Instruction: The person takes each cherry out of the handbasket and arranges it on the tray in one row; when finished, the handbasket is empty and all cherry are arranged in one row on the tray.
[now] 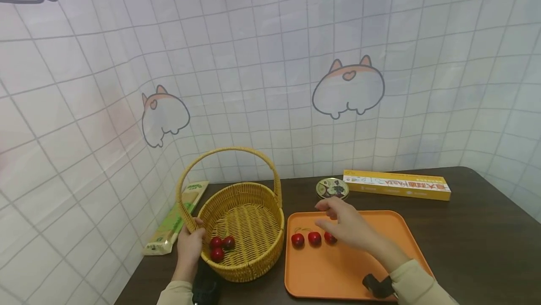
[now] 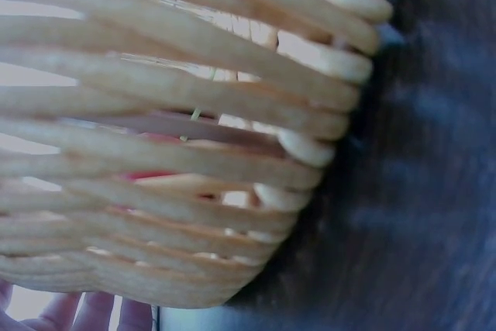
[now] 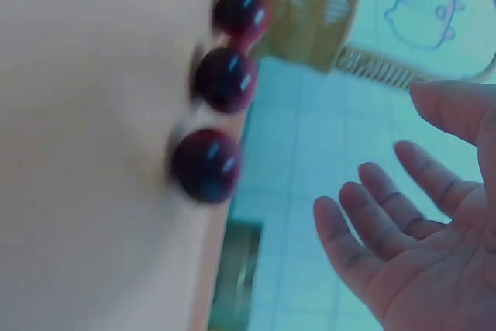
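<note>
My left hand (image 1: pixel 190 246) grips the yellow wicker basket (image 1: pixel 253 265) by its left rim, beside the foot of the tall hoop handle. Three dark red cherries (image 1: pixel 217 254) lie together on the basket floor, toward the left. In the left wrist view the woven wall (image 2: pixel 178 137) fills much of the frame, with fingertips (image 2: pixel 93 312) at its lower edge. Over the orange tray (image 1: pixel 329 277) hovers my right hand (image 1: pixel 346 225), fingers apart and holding nothing. Below it, three cherries (image 1: pixel 314 238) sit in a row on the tray; the rightmost is partly hidden by the hand.
Left of the basket lies a green and yellow packet (image 1: pixel 169 225). Behind the tray stand a round tin (image 1: pixel 332 188) and a long yellow pasta box (image 1: pixel 397 185). A white grid-patterned curtain (image 1: pixel 253 84) closes off the back and left of the dark table (image 1: pixel 477 234).
</note>
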`<state>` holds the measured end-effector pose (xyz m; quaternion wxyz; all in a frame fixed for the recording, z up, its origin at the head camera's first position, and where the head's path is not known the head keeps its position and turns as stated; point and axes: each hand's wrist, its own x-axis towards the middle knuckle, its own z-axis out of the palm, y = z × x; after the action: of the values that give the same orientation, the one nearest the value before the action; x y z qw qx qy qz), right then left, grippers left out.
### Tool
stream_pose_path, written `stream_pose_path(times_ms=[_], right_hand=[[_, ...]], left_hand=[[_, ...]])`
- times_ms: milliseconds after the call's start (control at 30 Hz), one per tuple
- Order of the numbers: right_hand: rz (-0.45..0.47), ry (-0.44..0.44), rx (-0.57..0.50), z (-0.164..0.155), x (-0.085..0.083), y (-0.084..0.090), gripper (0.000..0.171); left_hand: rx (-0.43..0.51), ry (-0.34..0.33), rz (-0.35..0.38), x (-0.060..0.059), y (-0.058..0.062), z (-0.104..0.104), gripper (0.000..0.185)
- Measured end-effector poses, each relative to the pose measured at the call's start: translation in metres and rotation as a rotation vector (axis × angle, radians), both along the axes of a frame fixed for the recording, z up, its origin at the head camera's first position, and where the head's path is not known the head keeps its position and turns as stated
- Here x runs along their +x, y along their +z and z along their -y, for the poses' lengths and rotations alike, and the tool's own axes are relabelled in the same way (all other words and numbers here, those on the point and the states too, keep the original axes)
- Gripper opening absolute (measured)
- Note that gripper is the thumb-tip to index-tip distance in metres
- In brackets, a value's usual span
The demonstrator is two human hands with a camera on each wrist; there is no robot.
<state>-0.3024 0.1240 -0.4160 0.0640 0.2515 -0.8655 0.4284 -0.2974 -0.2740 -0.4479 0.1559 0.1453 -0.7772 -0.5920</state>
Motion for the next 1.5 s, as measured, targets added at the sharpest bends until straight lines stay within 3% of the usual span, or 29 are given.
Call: stream_pose_path(times_ms=[400, 733, 900, 1200, 1500], right_hand=[[-0.05, 0.206, -0.022, 0.047, 0.032, 0.014, 0.019], [-0.08, 0.356, -0.052, 0.109, 0.038, 0.009, 0.019], [-0.039, 0.356, 0.008, 0.133, 0.026, 0.009, 0.021], [0.088, 0.337, 0.092, 0.172, 0.001, 0.002, 0.028], [0.069, 0.221, 0.333, 0.198, -0.003, 0.003, 0.054]], left_hand=[[0.008, -0.009, 0.033, -0.001, 0.001, 0.002, 0.037], [-0.003, 0.018, -0.009, -0.002, -0.005, 0.001, 0.035], [-0.004, 0.029, -0.056, -0.002, -0.003, 0.0, 0.032], [0.006, 0.04, -0.075, -0.001, -0.007, 0.001, 0.031], [0.027, 0.018, -0.057, -0.003, -0.004, 0.001, 0.031]])
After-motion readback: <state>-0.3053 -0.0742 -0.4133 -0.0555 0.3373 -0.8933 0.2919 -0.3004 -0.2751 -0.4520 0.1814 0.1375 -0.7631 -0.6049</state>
